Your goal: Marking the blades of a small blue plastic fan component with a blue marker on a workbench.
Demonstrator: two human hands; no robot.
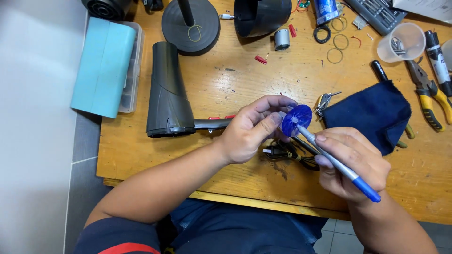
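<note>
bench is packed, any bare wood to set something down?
Yes: bare table between the dark cone housing, the silver cylinder and the left hand; also the near-right corner under the blue cloth. Crowded: far edge and by the pliers.

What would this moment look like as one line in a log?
left hand: holds blue disc | right hand: holds marker pen, tip on disc | below: black cord | surface: wooden table

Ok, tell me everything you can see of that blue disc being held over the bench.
The blue disc is small, round and glossy, plastic by its look, with pale lines radiating from its hub. The left hand pinches its edge, holding it tilted above the wooden table. A grey, blue-capped pen in the right hand touches its centre.
</note>
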